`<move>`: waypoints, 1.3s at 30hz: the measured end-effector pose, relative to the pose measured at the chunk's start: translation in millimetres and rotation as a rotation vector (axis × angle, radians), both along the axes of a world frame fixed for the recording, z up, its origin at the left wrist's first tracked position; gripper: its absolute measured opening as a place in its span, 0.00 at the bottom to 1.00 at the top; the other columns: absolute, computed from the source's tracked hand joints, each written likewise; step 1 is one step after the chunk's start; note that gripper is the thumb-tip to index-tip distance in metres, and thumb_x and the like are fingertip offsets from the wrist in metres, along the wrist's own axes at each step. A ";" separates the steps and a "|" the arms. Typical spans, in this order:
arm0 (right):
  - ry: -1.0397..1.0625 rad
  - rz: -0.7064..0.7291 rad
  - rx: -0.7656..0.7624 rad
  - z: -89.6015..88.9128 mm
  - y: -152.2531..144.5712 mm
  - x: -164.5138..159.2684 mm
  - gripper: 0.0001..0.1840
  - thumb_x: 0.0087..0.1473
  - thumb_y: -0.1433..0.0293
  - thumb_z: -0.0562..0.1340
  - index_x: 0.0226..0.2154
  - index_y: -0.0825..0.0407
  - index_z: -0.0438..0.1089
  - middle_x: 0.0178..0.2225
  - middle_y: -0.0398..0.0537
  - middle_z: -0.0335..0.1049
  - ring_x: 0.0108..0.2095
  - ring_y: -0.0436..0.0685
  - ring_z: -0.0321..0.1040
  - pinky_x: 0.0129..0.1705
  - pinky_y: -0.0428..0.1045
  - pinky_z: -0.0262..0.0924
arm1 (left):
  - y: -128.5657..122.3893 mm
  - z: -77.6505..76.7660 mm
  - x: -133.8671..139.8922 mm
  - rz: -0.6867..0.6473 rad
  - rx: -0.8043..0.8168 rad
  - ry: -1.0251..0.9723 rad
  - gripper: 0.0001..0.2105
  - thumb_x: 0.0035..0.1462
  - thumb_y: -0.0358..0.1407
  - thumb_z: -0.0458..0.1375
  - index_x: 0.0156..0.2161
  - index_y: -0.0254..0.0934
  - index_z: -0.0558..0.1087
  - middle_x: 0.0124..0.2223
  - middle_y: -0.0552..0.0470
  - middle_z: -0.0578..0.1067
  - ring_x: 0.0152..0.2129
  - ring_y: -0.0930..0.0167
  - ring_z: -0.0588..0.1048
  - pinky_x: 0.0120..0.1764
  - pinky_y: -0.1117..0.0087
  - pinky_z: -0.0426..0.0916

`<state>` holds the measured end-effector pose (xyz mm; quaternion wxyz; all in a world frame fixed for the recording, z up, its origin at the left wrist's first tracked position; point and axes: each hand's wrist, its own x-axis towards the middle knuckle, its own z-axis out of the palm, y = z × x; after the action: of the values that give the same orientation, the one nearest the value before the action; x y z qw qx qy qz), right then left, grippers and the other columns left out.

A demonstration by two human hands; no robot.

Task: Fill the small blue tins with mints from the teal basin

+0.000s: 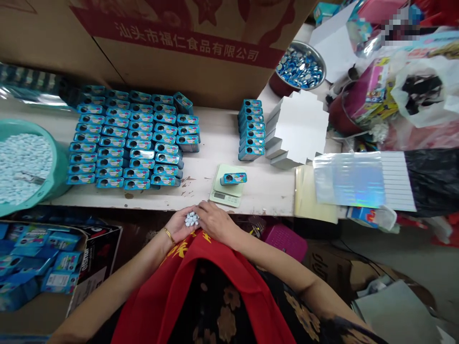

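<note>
My left hand [180, 224] is cupped palm up around a small heap of pale blue candies [191, 219]. Against the right side of that heap, my right hand [217, 222] curls its fingers, helping to cup the candies; its fingertips are partly hidden. Just beyond my hands, a pale green digital scale [225, 197] lies at the table's front edge. One blue printed tin [234, 178] rests on its platform. Rows of similar blue tins [116, 152] stand on the table to the left, most showing a dark round hole on top.
On the left, a green basin [59, 165] holds many candies and a metal scoop. A short row of tins [252, 138], stacked white card pieces [301, 126] and a metal bowl [322, 59] of round caps are right. A large carton [172, 52] borders the back.
</note>
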<state>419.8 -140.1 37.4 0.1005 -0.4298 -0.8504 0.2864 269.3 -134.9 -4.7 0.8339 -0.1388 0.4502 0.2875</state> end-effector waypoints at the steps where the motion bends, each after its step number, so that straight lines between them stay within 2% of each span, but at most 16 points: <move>1: -0.063 0.008 -0.001 -2.1 -0.3 -4.9 0.15 0.53 0.73 0.52 0.45 0.53 0.60 0.39 0.52 0.62 0.40 0.56 0.59 0.38 0.51 0.60 | 0.1 0.0 1.7 -0.006 -0.010 0.000 0.08 0.53 0.26 0.48 0.32 0.28 0.69 0.27 0.45 0.75 0.24 0.70 0.74 0.29 0.69 0.71; 6: -0.137 0.122 0.035 -7.1 -2.5 0.3 0.09 0.54 0.75 0.51 0.39 0.54 0.61 0.37 0.51 0.61 0.39 0.55 0.58 0.38 0.49 0.59 | -3.8 -0.6 1.0 -0.013 -0.058 -0.018 0.07 0.54 0.28 0.48 0.30 0.30 0.68 0.25 0.47 0.74 0.23 0.71 0.74 0.29 0.70 0.70; 9: -0.153 0.111 0.017 -6.4 -0.5 5.4 0.09 0.53 0.75 0.52 0.38 0.54 0.62 0.37 0.51 0.61 0.37 0.55 0.58 0.35 0.48 0.59 | -3.8 -0.4 2.8 -0.026 -0.044 -0.016 0.07 0.54 0.27 0.47 0.31 0.29 0.68 0.26 0.46 0.74 0.25 0.70 0.74 0.31 0.68 0.70; 12: -0.143 0.053 -0.020 -6.8 5.0 8.5 0.12 0.52 0.76 0.53 0.41 0.53 0.61 0.38 0.50 0.61 0.37 0.54 0.59 0.34 0.47 0.59 | 1.7 0.5 9.2 -0.008 -0.010 -0.013 0.08 0.53 0.26 0.48 0.33 0.29 0.69 0.28 0.45 0.75 0.28 0.69 0.74 0.34 0.66 0.70; 16: -0.072 -0.041 -0.049 -12.2 12.4 14.7 0.15 0.51 0.76 0.54 0.43 0.53 0.61 0.41 0.51 0.61 0.40 0.54 0.59 0.37 0.47 0.59 | 13.9 3.4 18.9 -0.013 0.035 -0.021 0.07 0.52 0.26 0.49 0.32 0.27 0.70 0.28 0.44 0.74 0.27 0.69 0.74 0.33 0.67 0.70; 21: 0.198 -0.233 -0.067 -22.0 23.0 24.9 0.14 0.48 0.79 0.53 0.38 0.54 0.66 0.34 0.48 0.65 0.36 0.51 0.62 0.39 0.46 0.59 | 25.7 8.0 24.9 0.020 0.075 -0.036 0.09 0.51 0.25 0.48 0.35 0.26 0.71 0.31 0.42 0.75 0.30 0.68 0.74 0.37 0.67 0.69; 25: 0.365 -0.318 -0.072 -19.3 34.5 37.0 0.12 0.46 0.78 0.55 0.33 0.52 0.68 0.30 0.45 0.67 0.32 0.49 0.63 0.35 0.44 0.60 | 33.8 10.1 31.4 0.035 0.123 -0.062 0.10 0.51 0.25 0.49 0.37 0.25 0.71 0.34 0.41 0.75 0.34 0.67 0.74 0.42 0.66 0.67; 30: 0.325 -0.484 0.048 -17.1 58.1 59.1 0.09 0.48 0.76 0.54 0.32 0.53 0.68 0.31 0.47 0.67 0.32 0.50 0.64 0.35 0.46 0.61 | 44.7 13.3 40.0 0.013 0.132 -0.115 0.12 0.51 0.26 0.49 0.40 0.24 0.70 0.40 0.36 0.73 0.42 0.62 0.71 0.43 0.64 0.67; 33: 0.254 -0.478 0.115 -21.6 69.2 71.2 0.10 0.50 0.75 0.53 0.34 0.53 0.68 0.33 0.49 0.68 0.36 0.52 0.64 0.39 0.48 0.60 | 47.2 14.2 37.7 0.014 0.132 -0.107 0.13 0.50 0.26 0.50 0.42 0.24 0.68 0.43 0.35 0.72 0.44 0.61 0.68 0.44 0.64 0.67; 36: 0.276 -0.486 0.130 -23.9 69.1 79.9 0.11 0.52 0.74 0.52 0.35 0.52 0.68 0.35 0.49 0.68 0.38 0.52 0.64 0.42 0.49 0.60 | 44.2 12.8 29.2 0.043 0.119 -0.091 0.14 0.51 0.26 0.50 0.43 0.25 0.68 0.43 0.37 0.72 0.45 0.61 0.68 0.44 0.63 0.67; 39: 0.371 -0.618 0.146 -23.0 60.8 85.2 0.10 0.53 0.72 0.53 0.34 0.51 0.69 0.35 0.47 0.68 0.38 0.52 0.65 0.42 0.49 0.60 | 36.2 9.3 18.7 0.069 0.094 -0.073 0.14 0.50 0.26 0.51 0.43 0.26 0.68 0.43 0.37 0.72 0.45 0.61 0.68 0.44 0.63 0.67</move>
<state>505.0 -79.3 14.4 0.3651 -0.5988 -0.6660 0.2539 288.1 -98.7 4.6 0.8448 -0.1253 0.4006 0.3317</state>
